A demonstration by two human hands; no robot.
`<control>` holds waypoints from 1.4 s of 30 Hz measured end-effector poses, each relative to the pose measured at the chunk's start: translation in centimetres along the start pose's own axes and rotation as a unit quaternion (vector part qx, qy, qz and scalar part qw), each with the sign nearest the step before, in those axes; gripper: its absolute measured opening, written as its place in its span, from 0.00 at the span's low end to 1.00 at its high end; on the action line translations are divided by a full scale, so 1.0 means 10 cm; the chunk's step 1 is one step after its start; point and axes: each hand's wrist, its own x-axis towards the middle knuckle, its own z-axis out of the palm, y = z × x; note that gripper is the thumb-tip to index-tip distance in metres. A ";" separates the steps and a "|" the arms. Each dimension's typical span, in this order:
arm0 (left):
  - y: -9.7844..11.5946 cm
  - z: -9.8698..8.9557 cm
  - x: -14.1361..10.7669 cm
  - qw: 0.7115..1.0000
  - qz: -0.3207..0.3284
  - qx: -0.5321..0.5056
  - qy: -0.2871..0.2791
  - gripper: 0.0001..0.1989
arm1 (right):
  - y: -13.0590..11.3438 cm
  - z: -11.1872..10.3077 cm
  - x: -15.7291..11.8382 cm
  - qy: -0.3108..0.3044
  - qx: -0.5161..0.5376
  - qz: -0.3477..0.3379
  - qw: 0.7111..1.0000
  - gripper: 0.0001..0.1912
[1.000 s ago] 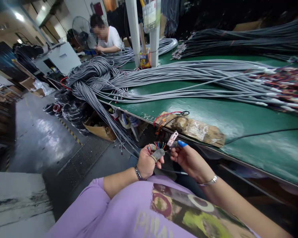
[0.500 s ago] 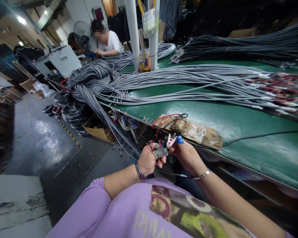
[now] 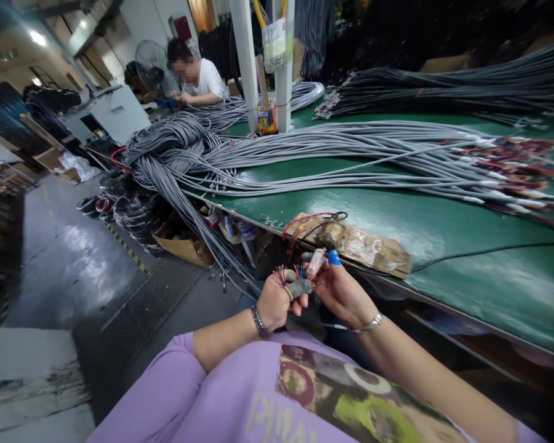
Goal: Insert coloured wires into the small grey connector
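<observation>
My left hand (image 3: 276, 301) is closed around a bunch of thin coloured wires (image 3: 299, 271), whose ends stick up above the fingers. Grey coverings wrap its thumb and a finger. Close beside it, my right hand (image 3: 346, 295), with blue tape on the thumb, pinches a small pale pink clip-like piece (image 3: 316, 263). The piece is blurred, so its exact kind does not show. A thin wire end shows between the two hands, just below the piece. Both hands are in front of the bench's near edge, by a worn wooden block (image 3: 364, 246) with red and black leads.
Long grey cables (image 3: 332, 147) with stripped, coloured ends lie across the green bench (image 3: 268, 212); some hang over its edge. Black cables (image 3: 443, 92) lie farther back. A white post (image 3: 284, 92) stands on the bench. A co-worker (image 3: 207, 80) sits at the far left.
The pale pink piece has turned in my right fingers and now shows a broader, blurred side. My right hand has shifted slightly left; my left hand keeps its grip.
</observation>
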 end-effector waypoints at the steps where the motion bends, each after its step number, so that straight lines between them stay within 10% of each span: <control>1: 0.00 0.00 -0.02 1.000 0.003 -0.001 0.000 0.24 | 0.00 -0.01 -0.01 0.008 0.030 0.009 0.999 0.28; 42: -0.07 -0.09 -0.07 0.987 0.148 0.038 0.057 0.18 | -0.02 -0.04 -0.05 -0.002 0.155 0.071 0.985 0.18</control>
